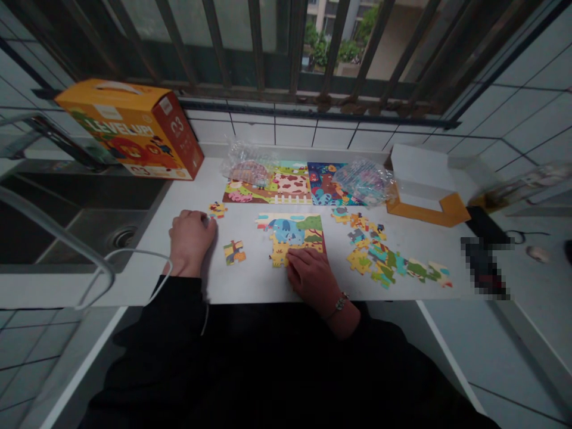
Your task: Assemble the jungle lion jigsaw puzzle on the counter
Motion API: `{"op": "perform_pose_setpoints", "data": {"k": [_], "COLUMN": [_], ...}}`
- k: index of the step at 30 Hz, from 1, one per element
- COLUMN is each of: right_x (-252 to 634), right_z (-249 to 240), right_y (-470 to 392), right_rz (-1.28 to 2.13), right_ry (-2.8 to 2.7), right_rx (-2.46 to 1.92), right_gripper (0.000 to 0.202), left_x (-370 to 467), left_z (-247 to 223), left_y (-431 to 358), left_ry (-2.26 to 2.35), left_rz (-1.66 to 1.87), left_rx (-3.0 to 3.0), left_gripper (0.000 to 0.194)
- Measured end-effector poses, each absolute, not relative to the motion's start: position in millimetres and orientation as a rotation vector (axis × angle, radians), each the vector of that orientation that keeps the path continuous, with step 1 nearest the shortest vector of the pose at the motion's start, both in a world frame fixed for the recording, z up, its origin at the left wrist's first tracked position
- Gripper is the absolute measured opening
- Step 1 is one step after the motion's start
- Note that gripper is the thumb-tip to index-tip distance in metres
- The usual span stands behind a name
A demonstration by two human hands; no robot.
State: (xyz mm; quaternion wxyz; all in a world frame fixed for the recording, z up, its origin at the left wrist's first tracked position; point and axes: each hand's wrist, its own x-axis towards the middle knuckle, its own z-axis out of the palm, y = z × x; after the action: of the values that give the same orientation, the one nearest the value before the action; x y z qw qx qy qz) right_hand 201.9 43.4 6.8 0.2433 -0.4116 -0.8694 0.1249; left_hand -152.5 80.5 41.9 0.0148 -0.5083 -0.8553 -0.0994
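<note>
A partly joined jigsaw puzzle (292, 231) with a blue elephant and green trees lies in the middle of the white counter. Over its lower edge, my right hand (313, 277) has its fingers bent together on a puzzle piece, mostly covered by them. My left hand (192, 235) rests on the counter to the left, fingers curled in; whatever they may hold is hidden. Just beyond its fingertips is a small yellow puzzle piece (217, 210). Joined pieces with a brown tree trunk (235, 252) lie between the left hand and the puzzle. Loose puzzle pieces (378, 253) spread to the right.
Two finished picture boards, a farm scene (290, 182) and a dark blue one (322, 182), carry plastic bags (364, 179). An orange box (134, 128) stands back left, beside the sink (147, 196). An open box (424, 190) lies back right. A white cable (111, 256) crosses the left side.
</note>
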Motion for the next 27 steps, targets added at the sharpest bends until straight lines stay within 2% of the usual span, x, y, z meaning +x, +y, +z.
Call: {"op": "perform_pose_setpoints", "data": {"k": [3,5,8,11,13,27], "right_x": [202,203,203,203,203,202], "right_z": [6,5,4,4,4,9], "right_y": [44,45,45,45,45,44], "right_rz": [0.347,0.354,0.359,0.353,0.352,0.364], "right_ry": [-2.377,-2.378,-2.378,-2.373,-2.37,-2.383], "right_rx": [-1.113,-1.105,-1.096,-1.098,-1.1,-1.114], "right_gripper": [0.029,0.03,0.03,0.03,0.03,0.029], "left_x": [-159,-160,-154,-144,-139,-162], "left_z": [43,42,42,44,46,49], "left_y": [82,83,85,92,99,85], "left_ry": [-2.703,-2.714,-2.689,-2.67,-2.672,-2.692], "left_rz": [-0.369,-0.417,-0.459,-0.373,-0.3,-0.316], "left_rx": [-1.604,-1.603,-1.564,-1.523,-1.499,-1.649], "left_gripper": [0.034,0.034,0.049,0.069,0.075,0.044]}}
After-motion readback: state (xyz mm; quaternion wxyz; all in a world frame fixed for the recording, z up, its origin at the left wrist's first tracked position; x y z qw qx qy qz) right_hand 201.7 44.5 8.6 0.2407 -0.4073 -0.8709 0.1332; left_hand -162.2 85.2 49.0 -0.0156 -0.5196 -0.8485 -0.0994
